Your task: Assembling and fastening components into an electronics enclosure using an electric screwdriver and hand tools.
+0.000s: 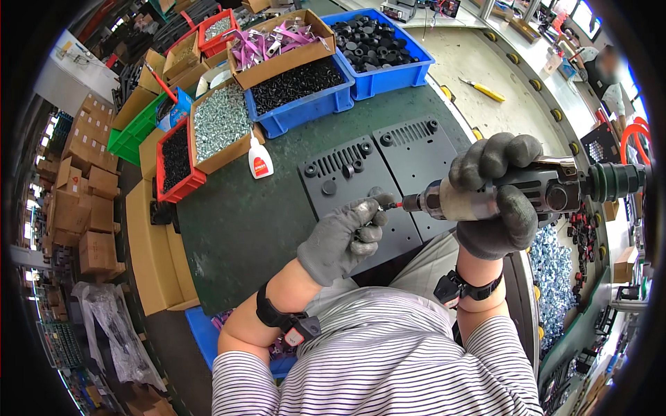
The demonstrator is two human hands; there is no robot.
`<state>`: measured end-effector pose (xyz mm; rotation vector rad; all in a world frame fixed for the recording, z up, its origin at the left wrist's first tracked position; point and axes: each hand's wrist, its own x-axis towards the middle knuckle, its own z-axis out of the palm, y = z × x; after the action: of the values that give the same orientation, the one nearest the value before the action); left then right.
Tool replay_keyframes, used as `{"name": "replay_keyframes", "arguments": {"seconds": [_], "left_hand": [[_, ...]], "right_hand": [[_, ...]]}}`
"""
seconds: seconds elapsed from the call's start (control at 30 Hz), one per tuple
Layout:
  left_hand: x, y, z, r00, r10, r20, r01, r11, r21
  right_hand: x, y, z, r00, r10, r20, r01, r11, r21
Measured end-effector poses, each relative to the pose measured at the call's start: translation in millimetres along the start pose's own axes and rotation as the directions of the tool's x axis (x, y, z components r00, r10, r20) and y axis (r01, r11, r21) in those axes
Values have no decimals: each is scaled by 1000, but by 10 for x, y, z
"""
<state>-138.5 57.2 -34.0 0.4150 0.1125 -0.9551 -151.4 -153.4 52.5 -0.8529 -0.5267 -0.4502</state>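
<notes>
My right hand [510,201], in a dark grey glove, is wrapped round a power screwdriver [461,200] held level, its bit pointing left. The red-marked bit tip reaches the fingers of my left hand [340,236]. That gloved hand is closed, thumb and fingers pinched by the tip; what small piece they hold is mostly hidden. Beneath both hands lie two black slotted metal panels [326,187], side by side on the dark green table [229,236]. Round black caps [329,188] rest on the left panel.
Blue bins hold black caps [371,45] and black small parts [298,87]. Cardboard boxes hold purple brackets [277,41] and silver screws [220,121]. A white glue bottle [260,159] stands near a red bin [182,182]. A yellow cutter [485,90] lies beyond.
</notes>
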Motion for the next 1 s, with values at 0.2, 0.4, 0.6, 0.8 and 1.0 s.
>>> {"name": "replay_keyframes", "arguments": {"seconds": [0.2,0.4,0.6,0.8,1.0], "left_hand": [[-23,-84,35,996,-23,85,22,1000,6],[69,2,151,885,449,124,-204,134,970],[338,101,157,867,474,155,208,-626,752],[682,-124,162,992,121,-44,60,-128,990],[753,-151,332,973,224,52,88,-573,815]], "right_hand": [[-55,-31,-37,992,-27,124,19,997,70],[-154,-109,-269,969,79,-236,-33,981,190],[-292,-251,-452,963,68,-261,-37,992,123],[-355,-382,-598,964,6,-267,9,998,56],[-408,-654,-809,948,-44,-315,6,993,-120]]}}
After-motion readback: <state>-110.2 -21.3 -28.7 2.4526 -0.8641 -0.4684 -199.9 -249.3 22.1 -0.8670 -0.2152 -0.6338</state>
